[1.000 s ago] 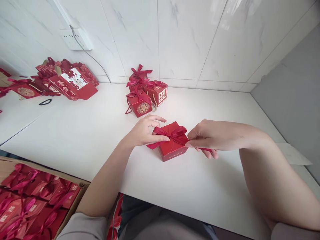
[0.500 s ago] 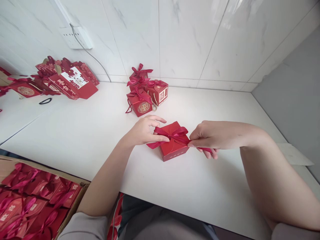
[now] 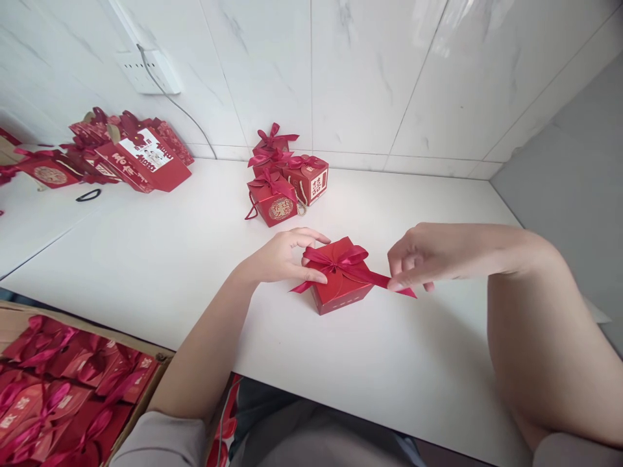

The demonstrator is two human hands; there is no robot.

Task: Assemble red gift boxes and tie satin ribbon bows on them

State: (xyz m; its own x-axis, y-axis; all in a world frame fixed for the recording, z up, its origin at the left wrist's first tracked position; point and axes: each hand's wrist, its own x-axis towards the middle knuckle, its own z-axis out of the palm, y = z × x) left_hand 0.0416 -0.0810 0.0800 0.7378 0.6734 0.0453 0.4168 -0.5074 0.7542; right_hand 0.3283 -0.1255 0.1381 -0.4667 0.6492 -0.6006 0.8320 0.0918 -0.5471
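A small red gift box (image 3: 344, 292) sits on the white table, with a dark red ribbon (image 3: 357, 255) tied in a bow on its lid. My left hand (image 3: 285, 259) grips the box's left side, its thumb over the lid and its fingers along the back left edge; one bow loop lies between them. To the right of the box, my right hand (image 3: 413, 259) pinches the ribbon's right tail between thumb and fingers, and that tail runs straight from the bow. The ribbon's other tail hangs loose below my left thumb.
Several ribboned red boxes (image 3: 275, 204) stand grouped behind, near the tiled wall. More red packaging (image 3: 146, 162) is piled at the back left beside a black loop (image 3: 89, 196). A cardboard carton (image 3: 168, 353) of red boxes is at the lower left. A cable (image 3: 170, 100) hangs from a wall socket.
My right hand has moved right and a little up, sliding outward along the ribbon tail. My left hand stays at the box, its thumb still on the lid.
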